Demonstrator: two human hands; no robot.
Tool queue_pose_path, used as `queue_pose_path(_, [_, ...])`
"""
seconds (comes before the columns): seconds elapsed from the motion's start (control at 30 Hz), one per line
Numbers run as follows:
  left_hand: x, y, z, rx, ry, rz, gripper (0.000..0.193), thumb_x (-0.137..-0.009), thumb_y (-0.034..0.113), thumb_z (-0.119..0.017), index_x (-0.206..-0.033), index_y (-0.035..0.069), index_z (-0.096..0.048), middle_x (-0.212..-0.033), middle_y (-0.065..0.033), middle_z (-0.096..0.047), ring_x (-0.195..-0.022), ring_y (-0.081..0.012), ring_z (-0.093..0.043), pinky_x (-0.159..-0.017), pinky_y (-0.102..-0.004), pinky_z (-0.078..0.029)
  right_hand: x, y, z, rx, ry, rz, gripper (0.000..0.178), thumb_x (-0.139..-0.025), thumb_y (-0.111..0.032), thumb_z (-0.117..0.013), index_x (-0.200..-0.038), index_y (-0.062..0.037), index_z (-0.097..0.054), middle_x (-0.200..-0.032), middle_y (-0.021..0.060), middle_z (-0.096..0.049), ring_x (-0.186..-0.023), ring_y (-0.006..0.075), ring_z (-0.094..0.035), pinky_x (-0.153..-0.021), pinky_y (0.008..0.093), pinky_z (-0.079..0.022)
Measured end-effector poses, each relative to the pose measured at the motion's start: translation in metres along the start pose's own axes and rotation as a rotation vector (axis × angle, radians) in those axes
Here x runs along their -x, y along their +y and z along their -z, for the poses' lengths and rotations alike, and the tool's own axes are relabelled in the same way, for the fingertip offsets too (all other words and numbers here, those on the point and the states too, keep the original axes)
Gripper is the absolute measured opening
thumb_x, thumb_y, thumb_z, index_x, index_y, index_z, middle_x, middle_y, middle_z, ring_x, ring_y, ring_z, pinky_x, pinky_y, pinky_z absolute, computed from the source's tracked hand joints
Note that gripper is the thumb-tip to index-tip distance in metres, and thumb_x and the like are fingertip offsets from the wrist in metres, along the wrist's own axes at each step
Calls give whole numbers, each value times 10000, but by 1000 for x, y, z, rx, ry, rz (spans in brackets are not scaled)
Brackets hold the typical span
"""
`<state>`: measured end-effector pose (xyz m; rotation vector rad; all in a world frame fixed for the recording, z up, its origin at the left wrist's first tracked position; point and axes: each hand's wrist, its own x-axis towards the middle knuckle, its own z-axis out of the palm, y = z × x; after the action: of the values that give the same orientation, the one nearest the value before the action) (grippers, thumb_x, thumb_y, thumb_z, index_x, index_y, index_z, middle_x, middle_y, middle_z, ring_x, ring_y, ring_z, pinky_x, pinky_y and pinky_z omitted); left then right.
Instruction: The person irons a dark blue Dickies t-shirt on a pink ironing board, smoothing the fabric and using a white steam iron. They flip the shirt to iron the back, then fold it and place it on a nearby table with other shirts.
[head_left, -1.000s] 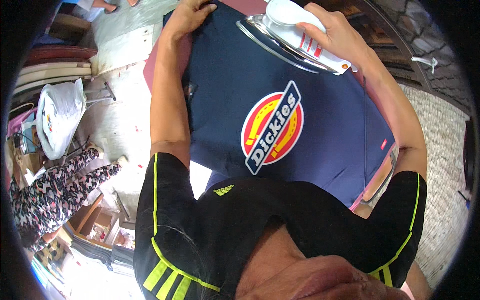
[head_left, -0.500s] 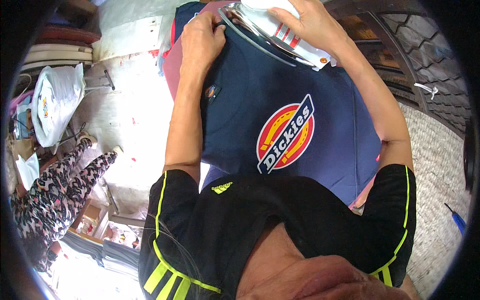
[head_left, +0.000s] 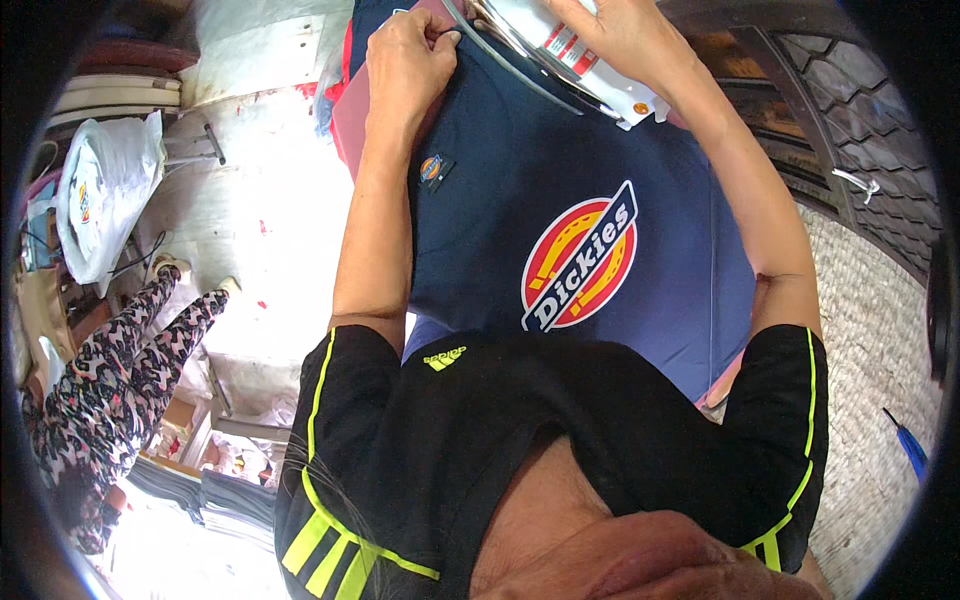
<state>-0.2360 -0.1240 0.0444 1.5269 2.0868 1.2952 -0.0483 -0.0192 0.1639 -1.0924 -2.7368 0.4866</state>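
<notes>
A dark navy garment (head_left: 470, 240) lies spread in front of me, with a large red, yellow and white printed badge (head_left: 580, 255) on it. Near its left side sits a small dark label (head_left: 432, 170) with a similar mark. At the far edge, my right hand (head_left: 635, 45) is closed on a clothes iron (head_left: 572, 62) with a white body and silvery soleplate; the upper part of its handle is cut off by the frame. My left hand (head_left: 408, 60) pinches the garment's cloth at the far left, beside the iron's tip.
Pinkish padding (head_left: 352, 130) shows beneath the garment's left edge. To the left stand a plastic-wrapped round white thing (head_left: 110, 190) and a person in patterned trousers (head_left: 140, 350). A dark metal lattice (head_left: 840, 110) borders the right, with a blue, slender object (head_left: 910, 450) nearby.
The iron has slid slightly left over the garment. My left hand keeps its pinch at the far left. The whole view has shifted a little.
</notes>
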Motion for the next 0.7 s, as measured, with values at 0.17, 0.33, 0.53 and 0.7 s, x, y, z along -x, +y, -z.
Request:
queue_pose_path(0.17, [-1, -12, -7, -25, 52, 0, 212, -806, 117, -739, -780, -49, -609, -770, -227, -627, -740, -412, -613, -671, -471, -474, 21, -11, 14, -128, -40, -155, 343, -962, -309, -619, -1052, 20, -582, -865, 294, -671, -844, 457, -684, -733, 479, -527])
queue_pose_path(0.33, [2, -10, -7, 8, 56, 39, 237, -795, 137, -751, -791, -60, -619, -744, -227, -629, -706, -372, -614, -654, -445, -473, -4, 11, 2, -64, 57, 7, 372, -969, -330, -597, -1026, 38, -583, -878, 306, -671, -872, 452, -690, -746, 491, -523])
queue_pose_path(0.53, [-10, -17, 4, 147, -107, 187, 200, -816, 145, -744, -805, -31, -650, -671, -129, -630, -645, -214, -596, -612, -379, -464, 14, 18, 16, -190, -120, -13, 341, -960, -308, -591, -978, 32, -583, -826, 264, -651, -760, 393, -682, -677, 455, -513])
queue_pose_path(0.7, [-24, -33, -1, 70, -223, 230, 170, -823, 158, -736, -803, -2, -680, -646, -58, -609, -625, -155, -576, -585, -349, -451, 45, 45, 32, -91, -234, 397, 300, -933, -267, -640, -971, 22, -574, -810, 221, -656, -755, 371, -690, -667, 428, -517])
